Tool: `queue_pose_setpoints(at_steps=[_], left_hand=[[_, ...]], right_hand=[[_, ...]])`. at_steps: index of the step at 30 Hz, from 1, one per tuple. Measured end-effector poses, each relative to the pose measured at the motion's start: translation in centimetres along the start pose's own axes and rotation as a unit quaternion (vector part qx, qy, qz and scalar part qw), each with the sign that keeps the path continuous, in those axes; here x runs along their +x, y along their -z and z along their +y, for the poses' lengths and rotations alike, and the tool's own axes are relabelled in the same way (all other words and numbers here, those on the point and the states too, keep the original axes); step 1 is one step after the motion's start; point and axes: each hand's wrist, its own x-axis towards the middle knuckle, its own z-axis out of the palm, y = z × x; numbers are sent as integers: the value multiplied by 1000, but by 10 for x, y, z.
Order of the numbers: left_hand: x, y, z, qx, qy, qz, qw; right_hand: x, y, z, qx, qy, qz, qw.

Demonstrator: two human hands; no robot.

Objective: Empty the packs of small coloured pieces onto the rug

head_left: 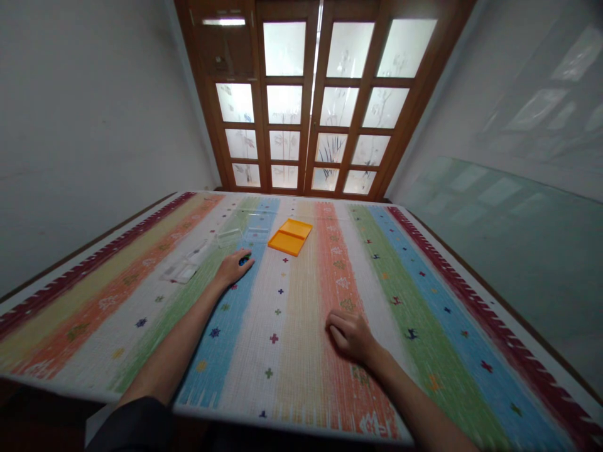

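My left hand [233, 269] reaches over the blue stripe of the cloth, left of the middle. Its thumb and fingers are closed around a small dark blue and green object [244, 258], whose kind is too small to make out. Just beyond and to the right of that hand lies an orange plastic case [288, 242], opened flat into two halves. My right hand [351, 336] rests on the orange stripe nearer to me, curled into a loose fist, and nothing shows in it.
A clear plastic box [179, 271] lies left of my left forearm. More clear plastic pieces [230, 237] lie behind the left hand. A striped tablecloth [301, 301] covers the table. Beyond its far edge stand wooden doors with glass panes [285, 103]; a pale glass panel [509, 251] leans at the right.
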Motion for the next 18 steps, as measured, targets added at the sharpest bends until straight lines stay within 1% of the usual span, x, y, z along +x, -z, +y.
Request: queue_pose_setpoints(at_steps=[5,10,14,18], left_hand=[[1,1,2,-6,-5,-8,1000],[2,1,4,-19,-6,8,1000],[1,7,8,-30,0,51,998],[-4,24,13,-31,2,116,993]], right_hand=[[3,2,-2,4,2,6,1000],[3,1,-2,13,-4,9,1000],[2,0,-1,17,-14,9,1000],[1,0,0,15,-13,15,1000]])
